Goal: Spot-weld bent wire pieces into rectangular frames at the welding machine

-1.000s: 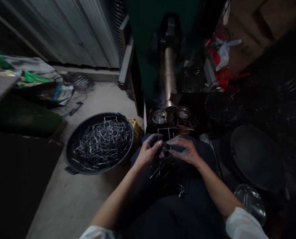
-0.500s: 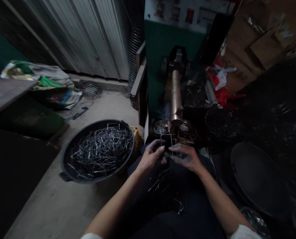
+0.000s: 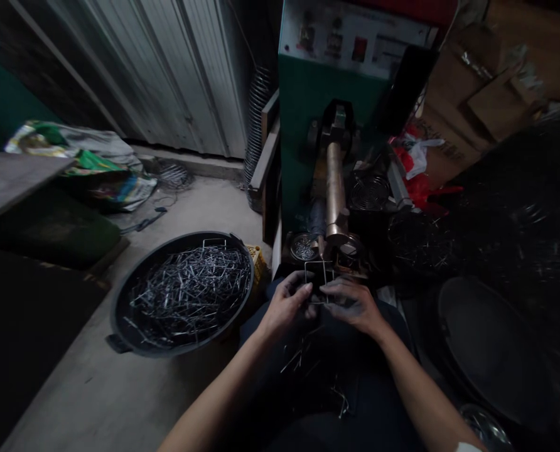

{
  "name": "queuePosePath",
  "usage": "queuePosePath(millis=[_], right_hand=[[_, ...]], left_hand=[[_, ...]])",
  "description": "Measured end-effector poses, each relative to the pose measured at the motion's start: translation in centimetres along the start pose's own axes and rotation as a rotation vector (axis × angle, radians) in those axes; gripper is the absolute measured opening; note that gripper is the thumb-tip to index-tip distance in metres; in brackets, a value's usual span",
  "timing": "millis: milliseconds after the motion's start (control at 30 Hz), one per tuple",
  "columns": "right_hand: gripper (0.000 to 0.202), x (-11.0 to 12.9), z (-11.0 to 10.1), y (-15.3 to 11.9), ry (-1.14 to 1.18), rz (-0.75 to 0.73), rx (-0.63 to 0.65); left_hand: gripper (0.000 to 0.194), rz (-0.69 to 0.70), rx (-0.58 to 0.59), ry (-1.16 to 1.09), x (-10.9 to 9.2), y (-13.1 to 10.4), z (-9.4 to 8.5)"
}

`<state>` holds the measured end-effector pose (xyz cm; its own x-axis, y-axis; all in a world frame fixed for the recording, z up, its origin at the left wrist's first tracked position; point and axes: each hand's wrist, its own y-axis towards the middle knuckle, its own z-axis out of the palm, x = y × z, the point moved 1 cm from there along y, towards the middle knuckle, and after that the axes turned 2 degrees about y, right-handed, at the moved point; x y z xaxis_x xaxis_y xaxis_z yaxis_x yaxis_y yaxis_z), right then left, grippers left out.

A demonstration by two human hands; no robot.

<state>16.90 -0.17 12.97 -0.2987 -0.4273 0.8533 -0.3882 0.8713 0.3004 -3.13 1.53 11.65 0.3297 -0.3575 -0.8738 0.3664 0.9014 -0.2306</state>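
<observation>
I hold a small wire frame (image 3: 318,274) between both hands, just in front of the copper rod (image 3: 335,188) of the green machine (image 3: 308,125). My left hand (image 3: 287,303) pinches the frame's near left corner, fingers closed narrow on the wire; my right hand (image 3: 350,301) grips its near right side the same way. The frame stands up from my fingertips toward the rod's lower end, so its open top lies ahead of my fingers and its uprights run away from me, roughly in line with the rod. The top edge sits just below the rod's tip; whether they touch I cannot tell in this dim light. Both hands are about equally near the rod, the right perhaps slightly closer since the rod stands a little to that side.

Left of the rod, well apart on the floor, sits a round black tub (image 3: 120,314) full of bent wire pieces (image 3: 190,292). Nearer to me than the rod, loose wires (image 3: 303,358) lie on my lap under my hands. Right of the rod there is a dark pan (image 3: 491,351).
</observation>
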Motion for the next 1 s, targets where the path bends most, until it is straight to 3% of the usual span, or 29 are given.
queuePosePath(millis=[400, 700, 867, 1000], right_hand=[[0.03, -0.5, 0.0, 0.3, -0.015, -0.003, -0.017], [0.028, -0.3, 0.2, 0.6, -0.023, 0.013, -0.041], [0.024, -1.9, -0.4, 1.8, -0.106, 0.063, -0.256], [0.016, -3.0, -1.5, 3.5, -0.135, 0.088, -0.283]], left_hand=[[0.047, 0.018, 0.026, -0.006, -0.2, 0.5, -0.2], [0.051, -0.01, -0.034, -0.039, 0.0, 0.8, -0.3], [0.05, 0.034, -0.023, 0.013, -1.0, 3.6, -0.6], [0.054, 0.058, -0.027, 0.001, -2.2, 6.5, -0.9]])
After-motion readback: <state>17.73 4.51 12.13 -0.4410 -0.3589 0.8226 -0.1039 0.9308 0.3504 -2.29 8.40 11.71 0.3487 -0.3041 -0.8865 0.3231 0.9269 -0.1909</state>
